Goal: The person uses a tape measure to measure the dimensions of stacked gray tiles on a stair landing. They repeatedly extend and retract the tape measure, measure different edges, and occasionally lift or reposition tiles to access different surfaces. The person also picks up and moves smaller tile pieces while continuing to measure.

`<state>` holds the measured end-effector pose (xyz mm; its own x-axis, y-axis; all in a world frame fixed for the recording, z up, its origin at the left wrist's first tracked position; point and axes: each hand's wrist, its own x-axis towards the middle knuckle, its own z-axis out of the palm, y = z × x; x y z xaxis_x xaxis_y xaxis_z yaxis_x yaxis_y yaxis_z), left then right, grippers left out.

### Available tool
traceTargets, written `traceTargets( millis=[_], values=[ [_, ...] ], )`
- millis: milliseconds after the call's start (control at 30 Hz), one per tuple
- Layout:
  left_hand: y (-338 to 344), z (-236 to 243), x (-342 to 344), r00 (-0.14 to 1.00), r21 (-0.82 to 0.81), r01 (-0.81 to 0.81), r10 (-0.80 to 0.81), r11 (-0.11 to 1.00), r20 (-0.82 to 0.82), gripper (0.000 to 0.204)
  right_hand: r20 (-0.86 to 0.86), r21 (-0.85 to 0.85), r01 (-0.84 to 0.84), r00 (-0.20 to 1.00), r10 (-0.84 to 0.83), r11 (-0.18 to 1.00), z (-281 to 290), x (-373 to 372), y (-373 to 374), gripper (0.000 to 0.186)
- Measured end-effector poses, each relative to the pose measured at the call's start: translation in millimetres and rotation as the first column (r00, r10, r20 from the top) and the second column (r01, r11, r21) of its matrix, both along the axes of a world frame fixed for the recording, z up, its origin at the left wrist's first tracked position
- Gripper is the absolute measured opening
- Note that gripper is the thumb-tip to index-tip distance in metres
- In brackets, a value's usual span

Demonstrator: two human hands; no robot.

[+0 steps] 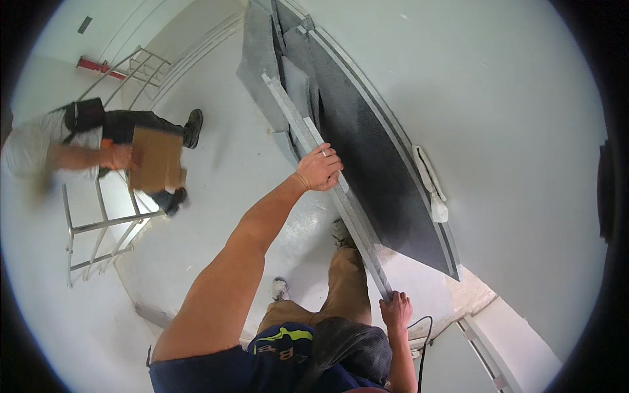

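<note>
My left hand (320, 167), with a ring on one finger, is closed over the upper edge of a long grey slab (357, 223), seen nearly edge-on. Around the slab's near end my right hand (396, 309) is closed, low and close to my right leg. The slab runs slantwise from far left to near right in front of my legs. Just beyond it, a large dark grey panel (386, 157) leans against the wall. Several more grey pieces (262, 59) stand stacked at the far end, partly hiding one another.
A white cloth or glove (430, 187) hangs over the dark panel's top edge. At left, a person holds a brown cardboard piece (155, 157) beside metal tube frames (105, 226). A black cord (427, 337) loops near my right forearm. My shoes stand on the pale floor (229, 164).
</note>
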<state>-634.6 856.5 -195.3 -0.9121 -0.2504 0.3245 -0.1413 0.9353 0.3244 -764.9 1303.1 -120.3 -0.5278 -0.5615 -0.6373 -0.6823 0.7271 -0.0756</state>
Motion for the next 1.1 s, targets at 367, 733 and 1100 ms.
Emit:
traceTargets(
  millis=[367, 733, 1100],
  values=[
    [5, 19, 1, 0.996, -0.001, -0.060, 0.060, 0.998, -0.061, 0.025, -0.126, -0.223, 0.057, 0.988, -0.087, 0.973, -3, 5, 0, 0.037],
    [-10, 11, -78, 0.984, 0.075, -0.072, 0.083, 0.995, -0.158, 0.026, -0.190, -0.298, 0.130, 0.963, -0.192, 0.946, -19, -58, -20, 0.037],
    [-14, 6, -133, 0.989, 0.044, -0.027, 0.033, 0.999, -0.143, 0.032, -0.206, -0.268, 0.181, 0.949, -0.239, 0.946, -32, -111, -31, 0.045]
  ],
)
